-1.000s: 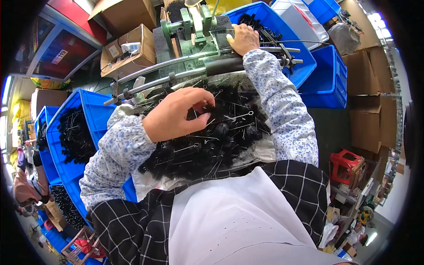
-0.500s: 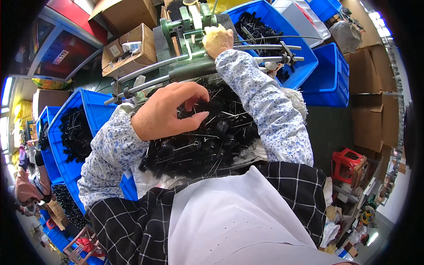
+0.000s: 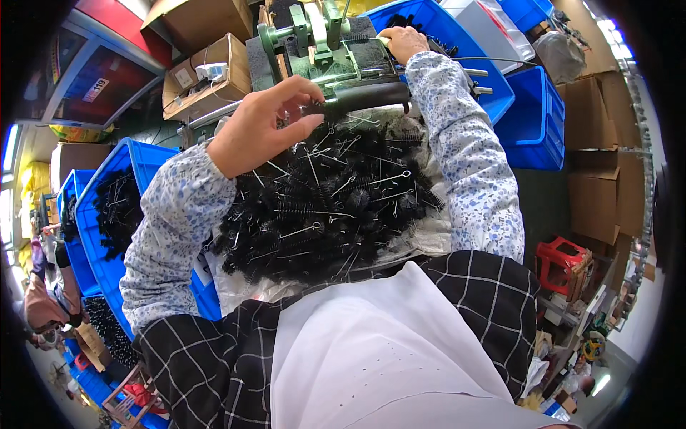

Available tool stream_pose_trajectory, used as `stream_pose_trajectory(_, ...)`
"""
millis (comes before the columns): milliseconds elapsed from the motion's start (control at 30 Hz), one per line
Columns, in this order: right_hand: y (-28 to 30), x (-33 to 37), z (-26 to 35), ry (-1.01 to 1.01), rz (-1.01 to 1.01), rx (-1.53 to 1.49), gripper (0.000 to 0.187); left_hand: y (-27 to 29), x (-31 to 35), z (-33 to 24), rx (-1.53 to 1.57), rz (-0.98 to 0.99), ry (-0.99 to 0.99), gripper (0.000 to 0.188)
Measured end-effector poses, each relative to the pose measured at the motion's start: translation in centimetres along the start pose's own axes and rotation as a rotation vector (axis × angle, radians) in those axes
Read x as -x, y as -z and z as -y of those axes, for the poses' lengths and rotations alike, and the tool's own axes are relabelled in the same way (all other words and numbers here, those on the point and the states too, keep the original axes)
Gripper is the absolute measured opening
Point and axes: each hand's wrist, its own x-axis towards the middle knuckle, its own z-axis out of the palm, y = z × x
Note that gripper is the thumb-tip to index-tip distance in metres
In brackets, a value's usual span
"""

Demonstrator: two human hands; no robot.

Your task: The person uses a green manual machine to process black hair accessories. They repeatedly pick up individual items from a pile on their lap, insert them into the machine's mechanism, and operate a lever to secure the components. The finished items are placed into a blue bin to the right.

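Observation:
My left hand (image 3: pixel 266 123) is curled beside the front of a green bench machine (image 3: pixel 325 61), with a black bristle tuft (image 3: pixel 312 109) between thumb and fingers, apparently a wire brush. My right hand (image 3: pixel 406 43) is closed at the machine's right side. Its fingertips are partly hidden, and I cannot make out what they hold. A dark cylinder (image 3: pixel 371 95) lies across the machine's front, between my hands. Below it, a heap of black twisted-wire brushes (image 3: pixel 321 207) with looped metal ends spreads over a pale cloth (image 3: pixel 421 239) in front of me.
Blue bins (image 3: pixel 132 161) of black brushes stand at my left. Another blue bin (image 3: pixel 493 93) is behind my right arm, next to a deep blue bin (image 3: pixel 532 136). A cardboard box (image 3: pixel 214 79) sits left of the machine. A red stool (image 3: pixel 561 264) is at the right.
My right hand has moved right from the machine's middle to its right side. My left hand has gone up and left, away from the heap toward the machine. More of the heap shows.

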Motion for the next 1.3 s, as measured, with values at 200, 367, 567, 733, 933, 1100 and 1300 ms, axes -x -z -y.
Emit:
stream_pose_trajectory(200, 4.6, 2.2, -2.7, -0.006, -0.285, 0.027, 0.029, -0.7, -0.6, 0.6, 0.013, -0.046, 0.031, 0.026)
stream_pose_trajectory(367, 8.1, 8.6, 6.2, 0.386, 0.488, -0.901, 0.035, -2.4, -2.5, 1.5, -0.028, -0.231, -0.021, 0.023)
stream_pose_trajectory(567, 5.1, 7.7, 6.8, 0.236, 0.008, -0.551, 0.023, -1.6, 0.3, 2.6, -0.124, -0.208, 0.024, 0.035)
stream_pose_trajectory(733, -0.4, 3.4, 4.4, 0.120, -0.268, -0.040, 0.021, -1.9, 3.1, 2.0, -0.410, 0.483, -0.128, 0.033)
stream_pose_trajectory(933, -0.9, 2.5, 4.5, 0.158, -0.220, -0.059, 0.020, -2.4, 3.6, 0.8, -0.492, 0.547, -0.105, 0.029)
stream_pose_trajectory(1100, -1.5, 2.5, 4.1, 0.141, -0.268, -0.076, 0.022, -3.1, 4.2, -0.8, -0.756, 0.437, -0.197, 0.032)
stream_pose_trajectory(1300, -1.6, 2.1, 3.9, 0.147, -0.243, -0.102, 0.023, -3.3, 4.2, -1.0, -0.670, 0.591, -0.220, 0.035)
